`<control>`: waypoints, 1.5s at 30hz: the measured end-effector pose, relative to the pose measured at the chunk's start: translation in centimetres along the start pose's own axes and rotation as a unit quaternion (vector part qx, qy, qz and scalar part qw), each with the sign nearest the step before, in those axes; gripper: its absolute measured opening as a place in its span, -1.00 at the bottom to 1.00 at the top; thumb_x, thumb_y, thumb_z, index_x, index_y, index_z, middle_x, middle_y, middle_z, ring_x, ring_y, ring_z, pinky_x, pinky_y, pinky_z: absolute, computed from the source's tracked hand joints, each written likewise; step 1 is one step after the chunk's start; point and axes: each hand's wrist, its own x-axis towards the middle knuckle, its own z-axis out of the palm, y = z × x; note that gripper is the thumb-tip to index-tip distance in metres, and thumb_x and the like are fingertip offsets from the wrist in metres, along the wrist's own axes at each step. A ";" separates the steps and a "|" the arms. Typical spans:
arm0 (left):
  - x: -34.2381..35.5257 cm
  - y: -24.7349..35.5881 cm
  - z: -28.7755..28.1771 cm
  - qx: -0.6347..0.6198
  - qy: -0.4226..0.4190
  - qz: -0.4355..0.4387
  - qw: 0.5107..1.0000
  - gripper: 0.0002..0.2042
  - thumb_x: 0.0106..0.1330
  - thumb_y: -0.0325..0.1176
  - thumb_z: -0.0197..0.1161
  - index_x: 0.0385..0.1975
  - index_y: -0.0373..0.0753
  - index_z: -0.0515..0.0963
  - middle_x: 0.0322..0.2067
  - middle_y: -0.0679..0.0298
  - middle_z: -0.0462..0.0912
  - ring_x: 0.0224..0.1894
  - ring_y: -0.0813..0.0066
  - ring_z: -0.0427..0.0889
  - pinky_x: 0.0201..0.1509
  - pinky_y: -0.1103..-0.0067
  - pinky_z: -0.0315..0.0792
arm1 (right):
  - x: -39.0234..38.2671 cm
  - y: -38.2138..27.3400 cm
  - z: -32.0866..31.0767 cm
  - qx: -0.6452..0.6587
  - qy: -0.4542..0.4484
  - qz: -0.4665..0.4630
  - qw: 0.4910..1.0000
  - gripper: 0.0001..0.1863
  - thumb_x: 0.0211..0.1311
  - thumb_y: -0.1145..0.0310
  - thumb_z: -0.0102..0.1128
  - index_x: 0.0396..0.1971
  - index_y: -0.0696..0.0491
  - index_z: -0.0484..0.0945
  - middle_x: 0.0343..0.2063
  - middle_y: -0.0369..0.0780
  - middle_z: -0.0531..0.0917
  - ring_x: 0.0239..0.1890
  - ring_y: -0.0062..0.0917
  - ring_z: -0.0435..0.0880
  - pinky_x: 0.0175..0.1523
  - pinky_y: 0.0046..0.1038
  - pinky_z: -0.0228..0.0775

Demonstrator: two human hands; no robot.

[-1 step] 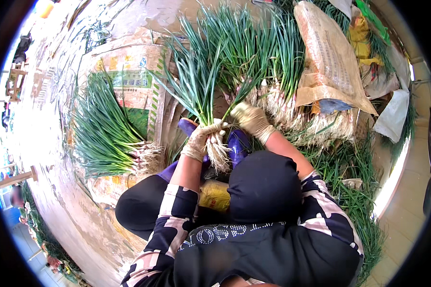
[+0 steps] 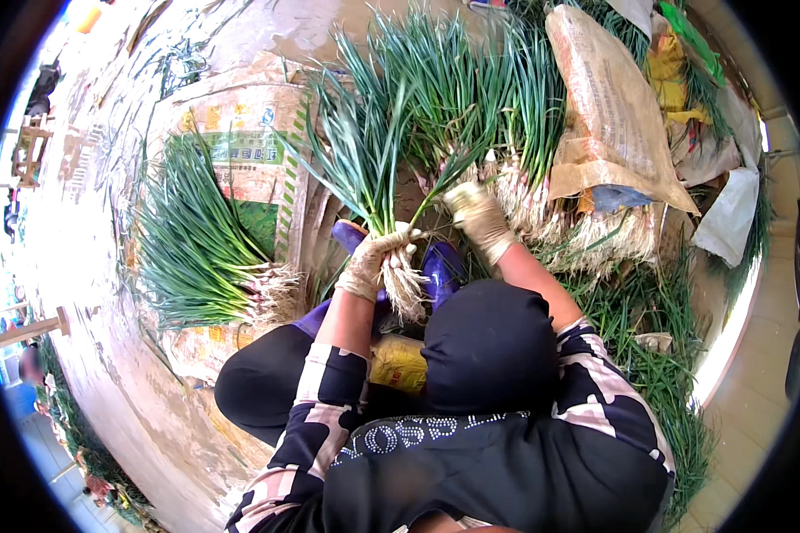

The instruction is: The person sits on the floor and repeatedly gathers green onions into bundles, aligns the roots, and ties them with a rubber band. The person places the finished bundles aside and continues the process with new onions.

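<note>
Scallions (image 2: 380, 202), one bunch, held upright over the lap, leaves fanning up and away, roots hanging down between the purple boots (image 2: 440, 274). Left hand (image 2: 369, 259), gloved, closed round the stems just above the roots. Right hand (image 2: 482, 218), gloved, just right of the bunch, fingers blurred; cannot tell whether they pinch anything. One stalk slants out toward it. Step, as I judge it: tidying the held bunch stalk by stalk. Next move seems to call for a steady left grip and a light right pinch on that stray stalk.

Left: a laid pile (image 2: 200, 240) on a printed sack (image 2: 227, 182). Ahead: a dense row (image 2: 453, 89), its right part hidden under a paper sack (image 2: 609, 98). Left rim glares; far objects there unreadable.
</note>
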 end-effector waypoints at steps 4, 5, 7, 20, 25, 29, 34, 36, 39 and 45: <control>-1.0 -0.2 0.8 -0.032 0.004 0.031 0.999 -0.84 0.13 -0.51 0.14 -0.29 -0.37 0.45 -0.45 0.13 0.58 -0.63 0.61 0.48 -0.69 0.81 0.29 | -0.9 7.9 -4.7 -0.219 -0.325 0.276 0.877 -0.65 0.13 0.09 0.05 -0.34 0.11 0.49 -0.52 -0.19 0.55 -0.37 -0.41 0.56 -0.24 -0.38 0.39; -1.4 0.0 0.1 -0.044 0.000 0.041 0.998 -0.84 0.13 -0.51 0.14 -0.30 -0.37 0.45 -0.44 0.13 0.58 -0.64 0.62 0.47 -0.69 0.81 0.30 | -1.5 5.5 -3.8 -0.337 -0.403 0.248 0.814 -0.66 0.13 0.10 0.06 -0.33 0.10 0.49 -0.48 -0.17 0.56 -0.37 -0.41 0.56 -0.21 -0.37 0.39; -1.9 0.4 -1.7 -0.066 -0.052 0.038 0.996 -0.83 0.14 -0.51 0.11 -0.27 -0.38 0.43 -0.42 0.11 0.58 -0.61 0.59 0.49 -0.64 0.78 0.35 | -1.5 1.0 -2.1 -0.304 -0.299 0.183 0.886 -0.67 0.13 0.12 0.08 -0.30 0.10 0.49 -0.39 -0.13 0.57 -0.36 -0.41 0.56 -0.16 -0.36 0.39; -3.2 0.7 1.1 0.015 0.009 0.085 0.996 -0.75 0.17 -0.42 0.06 -0.22 -0.45 0.47 -0.57 0.19 0.57 -0.72 0.68 0.44 -0.70 0.79 0.32 | 0.2 -1.4 7.3 0.170 -0.194 0.006 0.966 -0.68 0.21 0.14 -0.01 -0.35 0.13 0.46 -0.54 -0.23 0.53 -0.50 -0.55 0.50 -0.35 -0.52 0.35; -4.2 1.3 1.1 0.011 -0.021 0.102 0.995 -0.77 0.16 -0.41 0.12 -0.21 -0.37 0.43 -0.39 0.15 0.60 -0.61 0.60 0.54 -0.66 0.78 0.39 | 1.7 -1.1 3.4 0.325 0.096 0.132 0.932 -0.70 0.25 0.20 -0.14 -0.18 0.09 0.41 -0.49 -0.17 0.53 -0.38 -0.44 0.55 -0.22 -0.38 0.50; -4.6 2.1 2.2 0.017 -0.057 0.110 0.992 -0.81 0.12 -0.46 0.14 -0.26 -0.32 0.44 -0.37 0.15 0.60 -0.56 0.56 0.56 -0.65 0.78 0.37 | 0.5 -2.9 2.4 0.388 -0.031 0.177 0.904 -0.62 0.27 0.02 -0.19 -0.25 0.01 0.47 -0.49 -0.29 0.52 -0.55 -0.61 0.42 -0.56 -0.55 0.31; -6.1 3.5 2.3 -0.009 -0.045 0.141 0.989 -0.81 0.07 -0.53 0.14 -0.29 -0.35 0.45 -0.41 0.18 0.60 -0.52 0.52 0.58 -0.63 0.76 0.39 | -1.1 -6.9 4.5 0.181 -0.388 0.131 0.894 -0.61 0.29 0.05 -0.22 -0.30 0.03 0.51 -0.53 -0.31 0.57 -0.61 -0.62 0.43 -0.50 -0.60 0.29; -5.9 3.8 2.3 -0.057 -0.036 0.170 0.983 -0.84 0.08 -0.54 0.10 -0.32 -0.36 0.45 -0.37 0.16 0.57 -0.35 0.39 0.57 -0.37 0.60 0.43 | -0.7 -5.0 2.9 0.103 -0.320 -0.035 0.941 -0.68 0.25 0.11 -0.11 -0.36 0.05 0.50 -0.54 -0.31 0.56 -0.56 -0.61 0.46 -0.42 -0.61 0.32; -6.2 5.2 0.5 -0.136 -0.040 0.222 0.965 -0.89 0.12 -0.51 0.06 -0.36 -0.36 0.45 -0.32 0.16 0.56 -0.16 0.26 0.55 -0.09 0.38 0.44 | -0.7 -5.4 -1.4 0.330 -0.254 0.037 0.908 -0.73 0.17 0.15 0.08 -0.49 0.07 0.48 -0.53 -0.31 0.53 -0.46 -0.60 0.49 -0.33 -0.66 0.33; -4.8 5.7 -4.2 -0.226 -0.174 0.201 0.937 -0.80 0.27 -0.29 0.02 -0.26 -0.25 0.48 -0.37 0.31 0.58 -0.11 0.28 0.53 -0.01 0.11 0.36 | -1.6 -2.3 -7.7 -0.261 -0.417 0.105 0.864 -0.53 0.07 0.05 0.15 -0.05 -0.02 0.44 -0.10 -0.16 0.50 -0.02 -0.44 0.45 0.07 -0.39 0.27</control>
